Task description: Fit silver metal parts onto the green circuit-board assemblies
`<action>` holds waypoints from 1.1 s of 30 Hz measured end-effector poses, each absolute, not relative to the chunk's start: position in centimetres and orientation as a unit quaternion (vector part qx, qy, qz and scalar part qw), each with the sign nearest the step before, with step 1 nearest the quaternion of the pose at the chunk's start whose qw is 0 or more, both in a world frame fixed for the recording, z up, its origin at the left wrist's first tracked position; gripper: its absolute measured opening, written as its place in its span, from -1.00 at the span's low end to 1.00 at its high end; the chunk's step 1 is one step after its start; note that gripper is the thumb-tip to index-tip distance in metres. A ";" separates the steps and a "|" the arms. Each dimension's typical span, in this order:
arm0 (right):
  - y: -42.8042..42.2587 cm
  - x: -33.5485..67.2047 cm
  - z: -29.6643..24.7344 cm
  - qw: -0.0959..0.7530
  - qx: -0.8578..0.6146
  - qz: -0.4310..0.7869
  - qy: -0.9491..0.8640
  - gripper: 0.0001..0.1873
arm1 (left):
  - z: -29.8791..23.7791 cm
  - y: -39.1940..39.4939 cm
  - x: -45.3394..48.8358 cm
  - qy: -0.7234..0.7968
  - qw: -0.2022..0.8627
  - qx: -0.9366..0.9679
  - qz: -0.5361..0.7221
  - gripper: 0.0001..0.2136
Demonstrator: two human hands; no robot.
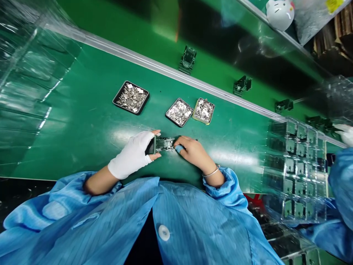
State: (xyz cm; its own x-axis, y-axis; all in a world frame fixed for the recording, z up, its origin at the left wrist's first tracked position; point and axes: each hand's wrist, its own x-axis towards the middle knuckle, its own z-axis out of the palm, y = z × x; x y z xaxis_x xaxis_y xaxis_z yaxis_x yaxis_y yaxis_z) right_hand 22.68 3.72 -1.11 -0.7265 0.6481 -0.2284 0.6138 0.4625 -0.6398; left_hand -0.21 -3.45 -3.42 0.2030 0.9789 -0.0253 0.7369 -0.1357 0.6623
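Note:
My left hand [135, 149], in a white glove with bare fingertips, is closed around the left end of a dark green plastic housing with metal parts [164, 144]. At the housing's right end is my right hand [191, 149], bare, with a blue wrap on one finger. Its fingers are pinched together there; whether they grip the housing or a small part is hidden. Beyond my hands lie a black tray of small metal parts [114, 100], a second such tray [173, 123] and a third with a yellowish edge [196, 118].
Dark green housings [188, 58] stand spaced along the strip behind a pale rail [154, 65]. Clear plastic trays [296, 165] of green parts are stacked at right, beside a co-worker's blue sleeve [342, 184]. Clear plastic sheeting [30, 84] covers the left side. A white piggy bank [280, 15] sits on the shelf above.

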 end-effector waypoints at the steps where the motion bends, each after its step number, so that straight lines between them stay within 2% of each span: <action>1: 3.6 22.5 -0.9 0.014 -0.371 0.358 -0.857 -0.68 | -3.4 -3.5 -0.2 0.594 0.285 0.722 0.213 -0.40; 5: 3.4 21.6 -0.3 -0.032 -0.397 0.335 -0.854 -0.64 | -3.5 -3.5 -0.3 0.592 0.290 0.720 0.218 -0.41; 8: 3.5 21.8 -0.4 -0.030 -0.406 0.342 -0.847 -0.65 | -3.4 -3.4 -0.4 0.593 0.295 0.715 0.224 -0.42; 10: 3.7 22.4 -0.9 0.022 -0.390 0.374 -0.841 -0.69 | -3.4 -3.5 -0.4 0.598 0.300 0.707 0.229 -0.45; 14: 3.8 23.5 -1.7 0.199 -0.394 0.366 -0.819 -0.83 | -3.2 -3.7 -0.1 0.603 0.300 0.683 0.284 -0.49; 17: 3.5 23.0 -1.6 0.245 -0.395 0.383 -0.798 -0.85 | -3.0 -3.9 0.3 0.577 0.294 0.682 0.340 -0.48; 20: 2.8 21.8 -1.0 0.270 -0.387 0.402 -0.785 -0.85 | -2.9 -3.9 0.4 0.532 0.279 0.714 0.359 -0.35; 23: 1.8 20.8 -0.4 0.243 -0.347 0.311 -0.851 -0.93 | -3.1 -3.6 0.3 0.527 0.221 0.748 0.336 -0.29; 27: 2.0 20.8 0.0 0.174 -0.237 0.240 -0.925 -0.90 | -3.5 -3.1 0.2 0.532 0.146 0.793 0.260 -0.46; 29: 3.9 21.7 -0.1 0.196 -0.274 0.241 -0.910 -0.88 | -3.5 -3.0 0.2 0.525 0.134 0.806 0.237 -0.49; 31: 6.9 23.1 -0.3 0.231 -0.405 0.214 -0.858 -0.79 | -3.5 -3.0 0.2 0.527 0.119 0.809 0.230 -0.49; 33: 10.1 24.6 -0.6 0.211 -0.529 0.156 -0.807 -0.72 | -3.6 -3.1 0.4 0.532 0.107 0.809 0.226 -0.48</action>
